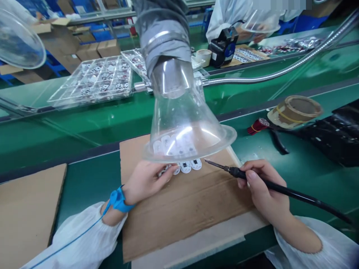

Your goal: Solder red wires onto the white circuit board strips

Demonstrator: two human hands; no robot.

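Observation:
My right hand [263, 186] is wrapped around a soldering iron [238, 173], its tip pointing left, just right of a row of small white circuit boards [185, 166]. The boards carry dark components and lie on a brown cardboard sheet [193, 209]. My left hand [148, 177], with a blue wrist strap [119, 200] and cord, pinches at the left end of this row, thumb and forefinger around a board. A clear fume hood [185, 112] hangs over the boards; more of them show blurred through it, and some of my left fingertips are hidden.
A flexible metal arm [252, 79] crosses at the right. Beyond lie a tape roll [294, 110], a bundle of red wires [258, 126] and a black bag-like item [333, 130]. Clear trays [98, 78] of parts stand behind. Across the bench a co-worker's sleeve [224, 18] shows.

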